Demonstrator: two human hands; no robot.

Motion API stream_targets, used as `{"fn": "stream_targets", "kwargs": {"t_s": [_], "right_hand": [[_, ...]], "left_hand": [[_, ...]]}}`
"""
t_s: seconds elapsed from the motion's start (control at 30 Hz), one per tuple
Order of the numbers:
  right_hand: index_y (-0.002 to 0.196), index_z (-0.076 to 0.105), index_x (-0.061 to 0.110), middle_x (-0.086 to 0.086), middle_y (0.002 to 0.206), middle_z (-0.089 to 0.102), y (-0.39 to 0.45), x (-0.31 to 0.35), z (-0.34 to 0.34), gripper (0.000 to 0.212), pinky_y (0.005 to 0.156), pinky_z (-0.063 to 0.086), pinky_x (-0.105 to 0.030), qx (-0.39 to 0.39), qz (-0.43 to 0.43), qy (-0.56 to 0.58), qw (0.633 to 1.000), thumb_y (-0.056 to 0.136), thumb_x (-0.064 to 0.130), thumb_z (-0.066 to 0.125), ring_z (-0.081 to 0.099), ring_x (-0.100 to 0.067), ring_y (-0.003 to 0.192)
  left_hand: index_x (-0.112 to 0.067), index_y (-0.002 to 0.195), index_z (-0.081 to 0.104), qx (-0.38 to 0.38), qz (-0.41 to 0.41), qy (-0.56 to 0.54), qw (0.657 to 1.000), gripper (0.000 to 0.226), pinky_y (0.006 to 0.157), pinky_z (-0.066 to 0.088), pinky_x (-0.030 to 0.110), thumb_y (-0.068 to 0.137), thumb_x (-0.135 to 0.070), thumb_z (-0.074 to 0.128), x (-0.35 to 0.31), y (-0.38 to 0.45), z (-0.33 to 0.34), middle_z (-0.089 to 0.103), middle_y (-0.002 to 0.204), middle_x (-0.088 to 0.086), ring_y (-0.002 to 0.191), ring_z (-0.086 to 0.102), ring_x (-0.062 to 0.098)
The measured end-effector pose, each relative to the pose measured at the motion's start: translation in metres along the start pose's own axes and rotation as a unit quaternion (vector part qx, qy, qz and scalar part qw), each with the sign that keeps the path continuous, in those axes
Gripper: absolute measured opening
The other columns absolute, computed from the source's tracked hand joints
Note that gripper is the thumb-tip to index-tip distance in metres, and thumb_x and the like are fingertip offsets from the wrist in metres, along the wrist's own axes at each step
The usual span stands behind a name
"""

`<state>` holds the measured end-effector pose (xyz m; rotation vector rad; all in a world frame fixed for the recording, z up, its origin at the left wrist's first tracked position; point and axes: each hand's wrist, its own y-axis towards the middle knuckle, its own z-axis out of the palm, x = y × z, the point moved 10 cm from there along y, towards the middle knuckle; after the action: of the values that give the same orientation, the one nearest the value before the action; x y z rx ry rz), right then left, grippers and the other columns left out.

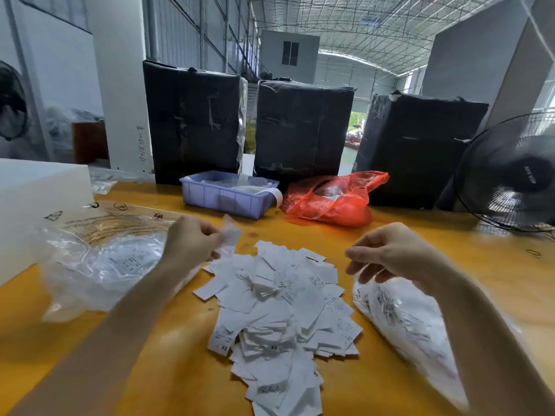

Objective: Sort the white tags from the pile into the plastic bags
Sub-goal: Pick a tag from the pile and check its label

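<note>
- Head view: the pile of white tags (279, 307) lies loose on the yellow table (420, 244), midway between the two forearms, probably so that either hand can draw from it.
- A clear plastic bag (99, 265) lies left of the pile with tags already inside, and a second, fuller bag (402, 319) lies right of it under the right wrist; flanking the pile this way likely gives each sort its own side.
- The left hand (192, 238) is curled and pinches a blurred white tag (229, 235) just above the pile's far left corner, beside the left bag's edge.
- The right hand (387, 253) hovers over the mouth of the right bag, fingers loosely bent and holding nothing visible; it is near the pile's right edge but not touching it.
- Behind stand a blue tray (225, 196) and a red bag (330, 199), apart from the sorting.
</note>
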<state>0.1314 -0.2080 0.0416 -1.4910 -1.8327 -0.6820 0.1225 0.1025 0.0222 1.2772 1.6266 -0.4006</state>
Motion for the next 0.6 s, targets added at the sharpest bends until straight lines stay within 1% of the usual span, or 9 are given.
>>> {"fn": "stream_targets", "kwargs": {"t_s": [0.1,0.17,0.23,0.3,0.33,0.4,0.5,0.57,0.6], "right_hand": [[0.079,0.068,0.002,-0.006,0.064,0.072,-0.007,-0.038,-0.041,0.013,0.043,0.046,-0.018,-0.026,0.076,-0.11,0.991,0.088,0.012,0.065,0.068,-0.014,0.053],[0.08,0.067,-0.003,-0.012,0.064,0.071,-0.009,-0.072,-0.061,0.009,0.042,0.049,-0.02,-0.056,0.144,-0.161,0.975,0.086,0.002,0.064,0.068,-0.019,0.053],[0.09,0.068,-0.009,-0.018,0.074,0.071,-0.008,-0.101,-0.068,0.009,0.05,0.056,-0.029,-0.068,0.2,-0.208,0.955,0.084,-0.002,0.064,0.069,-0.024,0.063],[0.11,0.065,-0.007,-0.021,0.099,0.07,-0.003,-0.118,-0.065,0.032,0.077,0.058,-0.039,-0.057,0.214,-0.259,0.94,0.082,0.007,0.071,0.069,-0.029,0.088],[0.119,0.061,-0.003,-0.018,0.113,0.067,0.0,-0.12,-0.06,0.045,0.086,0.054,-0.038,-0.049,0.199,-0.28,0.938,0.08,0.015,0.075,0.066,-0.028,0.099],[0.123,0.061,0.009,-0.007,0.121,0.064,0.006,-0.122,-0.049,0.056,0.083,0.048,-0.026,-0.044,0.165,-0.283,0.944,0.073,0.023,0.081,0.062,-0.018,0.099],[0.098,0.074,0.01,-0.005,0.098,0.072,0.013,-0.127,-0.043,0.03,0.076,0.052,-0.027,-0.073,0.143,-0.267,0.95,0.07,0.017,0.083,0.063,-0.014,0.08],[0.077,0.075,0.01,-0.006,0.082,0.074,0.016,-0.129,-0.047,0.01,0.075,0.056,-0.032,-0.105,0.131,-0.261,0.951,0.071,0.015,0.082,0.066,-0.016,0.073],[0.073,0.075,0.01,-0.006,0.078,0.073,0.016,-0.129,-0.05,0.006,0.075,0.057,-0.034,-0.114,0.128,-0.256,0.951,0.073,0.013,0.08,0.067,-0.017,0.073]], "left_hand": [[0.0,0.082,0.07,-0.111,0.011,0.161,0.981,0.014,0.068,0.051,0.034,0.089,-0.004,0.058,0.023,0.024,-0.059,0.07,0.086,0.021,0.069,0.066,0.03],[0.007,0.092,0.068,-0.146,-0.02,0.26,0.954,0.016,0.066,0.046,0.037,0.087,-0.002,0.056,0.055,0.041,-0.085,0.065,0.088,0.028,0.079,0.061,0.039],[0.009,0.1,0.063,-0.13,-0.071,0.327,0.933,0.019,0.061,0.045,0.038,0.084,-0.002,0.061,0.092,0.055,-0.093,0.059,0.081,0.028,0.076,0.058,0.04],[0.011,0.102,0.061,-0.091,-0.113,0.324,0.935,0.022,0.062,0.05,0.048,0.081,0.007,0.06,0.12,0.066,-0.089,0.058,0.077,0.03,0.075,0.059,0.045],[0.011,0.099,0.061,-0.086,-0.126,0.326,0.933,0.022,0.064,0.052,0.051,0.078,0.01,0.06,0.127,0.068,-0.086,0.058,0.075,0.03,0.074,0.06,0.046],[0.012,0.095,0.06,-0.07,-0.144,0.338,0.927,0.024,0.067,0.054,0.054,0.072,0.007,0.066,0.145,0.078,-0.08,0.059,0.076,0.029,0.074,0.06,0.045],[0.009,0.104,0.055,-0.064,-0.155,0.342,0.924,0.042,0.075,0.053,0.055,0.075,-0.014,0.075,0.136,0.073,-0.073,0.058,0.094,0.031,0.086,0.058,0.046],[0.005,0.116,0.052,-0.082,-0.129,0.351,0.924,0.055,0.077,0.052,0.052,0.076,-0.026,0.074,0.105,0.06,-0.072,0.056,0.103,0.029,0.093,0.056,0.045],[0.003,0.119,0.053,-0.092,-0.109,0.356,0.924,0.057,0.08,0.052,0.05,0.077,-0.03,0.073,0.089,0.054,-0.071,0.056,0.108,0.028,0.097,0.055,0.045]]}}
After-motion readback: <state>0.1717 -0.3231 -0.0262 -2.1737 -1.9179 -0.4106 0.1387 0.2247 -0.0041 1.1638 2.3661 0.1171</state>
